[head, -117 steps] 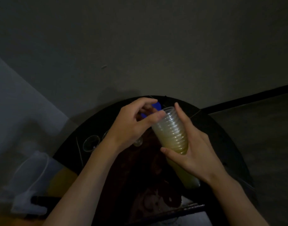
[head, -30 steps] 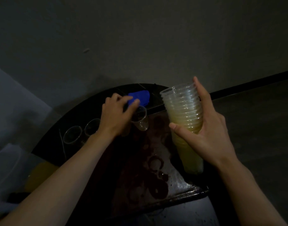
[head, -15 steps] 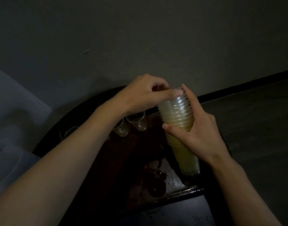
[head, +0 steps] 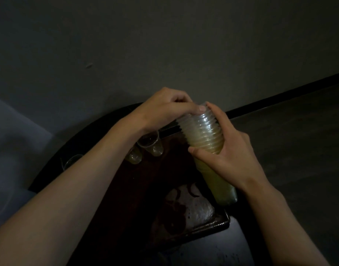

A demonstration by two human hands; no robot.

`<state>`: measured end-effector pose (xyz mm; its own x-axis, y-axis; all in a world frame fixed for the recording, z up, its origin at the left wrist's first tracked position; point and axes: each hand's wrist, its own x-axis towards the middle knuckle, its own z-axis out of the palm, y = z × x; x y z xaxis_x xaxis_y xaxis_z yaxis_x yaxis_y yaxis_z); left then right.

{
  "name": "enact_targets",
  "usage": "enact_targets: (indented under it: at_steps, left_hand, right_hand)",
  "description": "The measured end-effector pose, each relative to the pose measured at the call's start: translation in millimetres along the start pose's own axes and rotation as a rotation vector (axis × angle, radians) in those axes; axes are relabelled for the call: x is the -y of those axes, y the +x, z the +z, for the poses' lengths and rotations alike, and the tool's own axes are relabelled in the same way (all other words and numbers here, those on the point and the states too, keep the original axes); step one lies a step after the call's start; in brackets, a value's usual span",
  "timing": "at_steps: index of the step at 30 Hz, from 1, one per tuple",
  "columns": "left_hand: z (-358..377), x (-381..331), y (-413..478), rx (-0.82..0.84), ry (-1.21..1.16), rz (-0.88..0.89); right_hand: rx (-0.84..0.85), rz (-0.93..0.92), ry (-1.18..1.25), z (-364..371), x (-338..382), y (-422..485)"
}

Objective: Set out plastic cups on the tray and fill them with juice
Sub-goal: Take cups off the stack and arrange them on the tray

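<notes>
A stack of cups [head: 203, 131], clear ribbed plastic with a yellowish tint, is held in the air above the right part of the tray [head: 203, 223], tilted so that its open end points up and to the left and its base points down and to the right. The stack is gripped round its middle by the right hand [head: 228, 156], with the thumb laid across the near side and the fingers wrapped along the far side. The open end of the stack is covered by the left hand [head: 164, 110], whose fingers are curled over the rim while the thumb tip is pressed against the topmost cup; how many cups are pinched there cannot be told. The tray is seen as a dark rectangular one with a pale patterned patch near its front right corner, and it is set on a dark round table [head: 84, 139]. 2 single cups are stood upright on the far part of the tray, just under the left wrist: 1 cup [head: 151, 144] to the right and a second cup [head: 135, 156] touching or just beside it on the left, partly hidden by the forearm. The rim of a third cup [head: 72, 161] is seen further left, beyond the forearm; whether it is on the tray or on the table cannot be told. A plain dim wall [head: 164, 45] is seen behind the table.
</notes>
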<state>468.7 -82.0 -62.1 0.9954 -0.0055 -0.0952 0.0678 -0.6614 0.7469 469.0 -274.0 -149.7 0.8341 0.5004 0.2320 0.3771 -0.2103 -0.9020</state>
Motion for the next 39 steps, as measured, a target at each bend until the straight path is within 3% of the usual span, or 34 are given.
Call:
enact_targets:
  at_steps: [8,12,16,18,20,24,39]
  left_hand:
    - [-10,-7,6,0.141,-0.056,-0.122]
    - [-19,-3,11,-0.007,-0.17,-0.094]
    - [-41,8,13,-0.268,-0.17,-0.097]
    - [-44,17,11,-0.315,-0.169,-0.103]
    - [-38,28,10,-0.324,-0.077,-0.134]
    - [-13,51,7,-0.288,0.397,-0.149]
    - [30,86,5,-0.18,0.504,-0.174]
  right_hand:
    - [0.031,-0.021,-0.016,-7,-4,0]
    - [0.007,-0.018,-0.018,-9,-7,-1]
    - [-0.133,0.03,0.035,-17,-11,-1]
    - [-0.196,0.044,0.048,-19,-12,-1]
    - [-0.232,0.05,0.057,-19,-12,0]
    - [-0.292,0.058,0.079,-19,-11,0]
    - [-0.29,0.056,0.099,-17,-11,0]
